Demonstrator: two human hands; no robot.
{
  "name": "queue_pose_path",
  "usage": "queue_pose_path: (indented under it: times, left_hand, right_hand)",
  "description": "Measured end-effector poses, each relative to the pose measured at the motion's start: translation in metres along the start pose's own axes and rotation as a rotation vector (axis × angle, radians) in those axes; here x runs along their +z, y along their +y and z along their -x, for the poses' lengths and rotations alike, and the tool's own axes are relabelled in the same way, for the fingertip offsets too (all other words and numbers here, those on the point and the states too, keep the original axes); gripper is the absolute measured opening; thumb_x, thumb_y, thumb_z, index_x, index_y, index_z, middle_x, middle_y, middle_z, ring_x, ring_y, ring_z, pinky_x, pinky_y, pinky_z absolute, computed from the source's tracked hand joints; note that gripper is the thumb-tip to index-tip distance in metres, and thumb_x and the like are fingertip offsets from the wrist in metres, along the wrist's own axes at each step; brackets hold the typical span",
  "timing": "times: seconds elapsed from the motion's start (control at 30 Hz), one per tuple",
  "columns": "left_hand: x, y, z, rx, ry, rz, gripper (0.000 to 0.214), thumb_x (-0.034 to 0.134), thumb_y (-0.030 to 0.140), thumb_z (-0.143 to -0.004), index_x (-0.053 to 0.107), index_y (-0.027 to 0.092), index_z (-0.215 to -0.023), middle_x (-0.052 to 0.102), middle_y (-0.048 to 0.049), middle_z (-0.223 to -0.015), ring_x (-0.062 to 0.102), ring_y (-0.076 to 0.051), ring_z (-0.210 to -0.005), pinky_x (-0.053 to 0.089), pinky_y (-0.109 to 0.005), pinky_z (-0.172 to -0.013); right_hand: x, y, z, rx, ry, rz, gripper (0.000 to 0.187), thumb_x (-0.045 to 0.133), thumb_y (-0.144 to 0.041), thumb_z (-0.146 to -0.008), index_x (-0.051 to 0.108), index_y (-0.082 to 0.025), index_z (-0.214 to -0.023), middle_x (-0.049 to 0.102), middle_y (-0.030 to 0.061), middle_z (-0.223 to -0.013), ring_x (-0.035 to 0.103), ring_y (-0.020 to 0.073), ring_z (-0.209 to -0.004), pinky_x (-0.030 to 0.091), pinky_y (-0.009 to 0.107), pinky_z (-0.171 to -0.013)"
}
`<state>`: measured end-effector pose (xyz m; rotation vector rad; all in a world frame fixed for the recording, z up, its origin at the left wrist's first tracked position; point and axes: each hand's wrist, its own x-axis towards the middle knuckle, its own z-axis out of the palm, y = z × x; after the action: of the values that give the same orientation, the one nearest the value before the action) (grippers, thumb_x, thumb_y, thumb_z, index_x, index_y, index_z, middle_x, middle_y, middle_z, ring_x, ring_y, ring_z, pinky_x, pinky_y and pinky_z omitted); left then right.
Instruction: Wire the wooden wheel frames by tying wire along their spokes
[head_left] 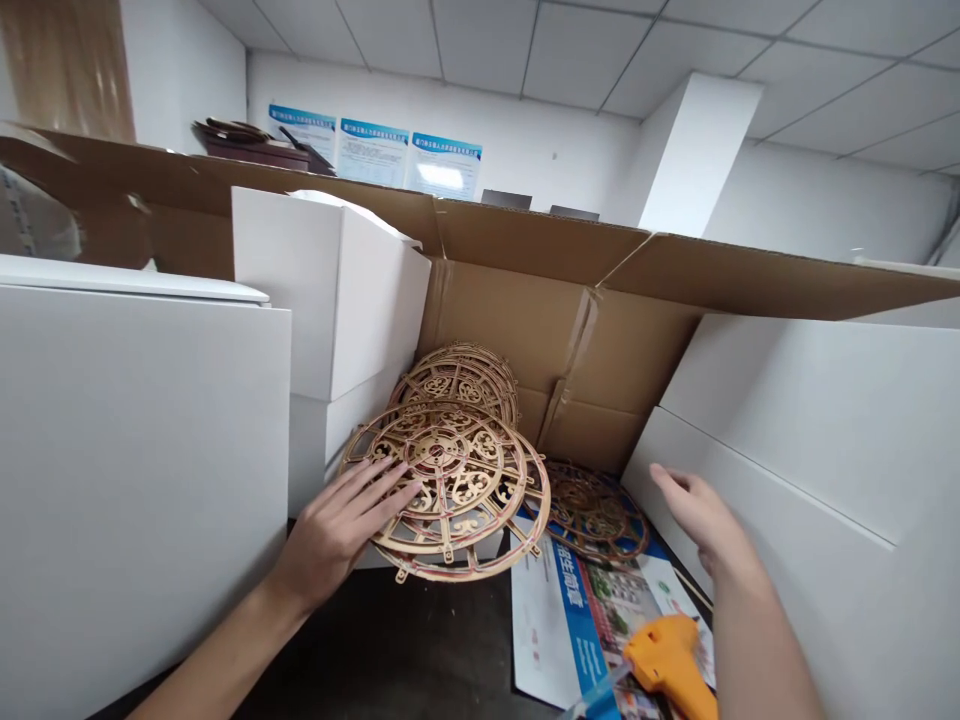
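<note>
In the head view, my left hand (337,525) lies with fingers stretched and spread on the near-left side of a round openwork wooden wheel (472,487). Its thumb is hidden. Scrollwork, rings and spokes with reddish lines make up the wheel, which leans on a pile of similar wheels (457,385). My right hand (694,515) is raised near the right-hand white boxes, fingers extended and partly hidden, with nothing seen in it. Beyond it to the left, another openwork wheel (592,510) lies flat on printed paper. An orange glue gun (667,660) with a clear stick in its rear lies below.
White boxes stand at the left (142,450), behind the left hand (292,290) and at the right (825,430). A brown cardboard wall (517,310) closes the back. A printed brochure (540,620) covers part of the dark tabletop (420,650).
</note>
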<state>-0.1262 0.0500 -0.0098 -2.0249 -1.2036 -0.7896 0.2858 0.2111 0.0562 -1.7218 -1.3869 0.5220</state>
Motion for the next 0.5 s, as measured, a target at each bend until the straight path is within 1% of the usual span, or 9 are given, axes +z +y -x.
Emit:
queue_pose_path:
  times: [0.07, 0.13, 0.23, 0.3, 0.4, 0.5]
  left_hand:
    - [0.004, 0.0, 0.001, -0.009, -0.018, -0.005, 0.051, 0.04, 0.014, -0.098, 0.043, 0.028, -0.148, 0.055, -0.0013, -0.145, 0.05, -0.024, -0.136, 0.045, -0.046, -0.112]
    - [0.011, 0.0, 0.003, -0.027, -0.036, -0.012, 0.055, 0.037, 0.009, -0.097, 0.043, 0.03, -0.148, 0.055, 0.0008, -0.146, 0.05, -0.023, -0.136, 0.045, -0.047, -0.112]
    - [0.021, -0.001, 0.006, -0.048, -0.071, -0.024, 0.065, 0.034, 0.002, -0.092, 0.04, 0.033, -0.149, 0.053, 0.0038, -0.147, 0.05, -0.023, -0.136, 0.045, -0.048, -0.112]
    - [0.026, -0.002, 0.008, -0.073, -0.094, -0.033, 0.07, 0.035, 0.0, -0.089, 0.039, 0.034, -0.15, 0.052, 0.0047, -0.147, 0.05, -0.024, -0.136, 0.046, -0.049, -0.111]
    - [0.028, -0.002, 0.01, -0.136, -0.135, -0.047, 0.08, 0.034, -0.006, -0.081, 0.038, 0.034, -0.15, 0.051, 0.0057, -0.148, 0.05, -0.026, -0.135, 0.049, -0.05, -0.107]
    - [0.028, -0.001, 0.011, -0.179, -0.177, -0.042, 0.09, 0.033, -0.01, -0.072, 0.038, 0.035, -0.15, 0.051, 0.0074, -0.148, 0.05, -0.027, -0.136, 0.049, -0.051, -0.107]
  right_hand:
    - [-0.012, -0.007, 0.002, 0.021, -0.051, 0.044, 0.03, 0.059, -0.039, -0.095, 0.062, -0.017, -0.114, 0.061, 0.0088, -0.121, 0.061, 0.0206, -0.106, 0.051, 0.043, -0.092]
    - [-0.02, -0.011, 0.003, 0.05, -0.094, 0.087, 0.028, 0.06, -0.039, -0.095, 0.063, -0.017, -0.111, 0.062, 0.0083, -0.119, 0.061, 0.0205, -0.106, 0.051, 0.043, -0.093]
    - [-0.02, -0.009, 0.002, 0.156, -0.127, 0.135, 0.026, 0.06, -0.038, -0.095, 0.063, -0.017, -0.11, 0.062, 0.008, -0.119, 0.061, 0.0202, -0.105, 0.051, 0.042, -0.092]
    - [-0.013, -0.001, 0.001, 0.274, -0.155, 0.14, 0.029, 0.059, -0.039, -0.095, 0.061, -0.017, -0.115, 0.061, 0.0084, -0.118, 0.062, 0.0196, -0.101, 0.054, 0.04, -0.087]
    - [0.007, 0.014, 0.002, 0.447, -0.228, 0.108, 0.035, 0.06, -0.041, -0.095, 0.058, -0.016, -0.119, 0.062, 0.0077, -0.111, 0.063, 0.0172, -0.09, 0.056, 0.036, -0.076]
    - [0.029, 0.031, 0.004, 0.538, -0.245, 0.047, 0.033, 0.062, -0.038, -0.093, 0.059, -0.015, -0.116, 0.063, 0.0062, -0.106, 0.063, 0.0156, -0.084, 0.057, 0.033, -0.071]
